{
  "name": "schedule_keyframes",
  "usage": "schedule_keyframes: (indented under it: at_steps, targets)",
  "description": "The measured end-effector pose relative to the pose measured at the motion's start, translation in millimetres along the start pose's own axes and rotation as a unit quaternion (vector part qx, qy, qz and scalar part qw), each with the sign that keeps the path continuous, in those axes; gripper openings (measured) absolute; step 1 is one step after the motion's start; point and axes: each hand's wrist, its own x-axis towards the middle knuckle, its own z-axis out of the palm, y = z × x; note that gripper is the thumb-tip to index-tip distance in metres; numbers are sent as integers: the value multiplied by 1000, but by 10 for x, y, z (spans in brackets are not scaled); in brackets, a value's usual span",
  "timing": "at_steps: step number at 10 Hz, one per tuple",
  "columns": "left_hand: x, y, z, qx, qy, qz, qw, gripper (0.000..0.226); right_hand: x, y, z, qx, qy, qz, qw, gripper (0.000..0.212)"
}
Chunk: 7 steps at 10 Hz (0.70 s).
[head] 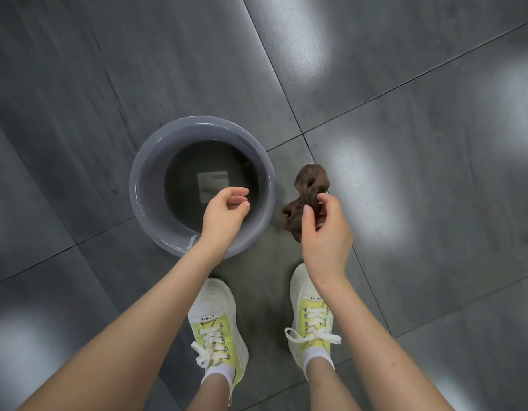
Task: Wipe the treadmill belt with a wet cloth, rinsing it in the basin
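**Cloth held beside basin, not over the water**

Right hand [325,232] pinches the brown cloth [311,185] between thumb and fingers. The cloth is bunched and twisted and hangs in the air just right of the basin [144,185], apart from its rim. Left hand [224,215] is above the basin's near side, fingers loosely curled, gripping nothing; probably placed there to take the cloth's free end for a dunk or a wring. The basin stands on the grey tile floor [405,173] just ahead of the shoes [215,321] and holds dark water [191,161], with a pale label [213,186] showing through at the bottom. Keeping it close to the feet likely keeps the reach short. Cannot tell if the cloth is wet. Treadmill belt is out of view. The step reads as rinsing; the cloth would need to go left over the water so runoff misses the tiles
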Motion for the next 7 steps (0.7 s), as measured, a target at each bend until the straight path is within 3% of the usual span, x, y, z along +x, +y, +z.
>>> schedule_keyframes:
  at_steps: [1,2,3,4,5,7]
  targets:
    - [-3,22,-20,-28,15,2,999,18,-50,-131,95,26,14,-57,998,21]
    - [22,-4,-46,-54,33,13,998,17,-95,-129,349,-66,-50,-149,985,21]
    - [68,-64,-37,-34,-9,-1,999,25,-108,33,530,-183,-129,-115,968,26]
    - [106,-108,38,16,-92,-21,995,34,-60,163,552,-131,-208,-17,969,36]
    - [153,-125,100,31,-108,-31,993,36,-17,193,494,-100,-210,-16,973,37]
    - [16,26,-5,28,-41,-38,998,31,25,79,175,-58,-153,7,986,30]
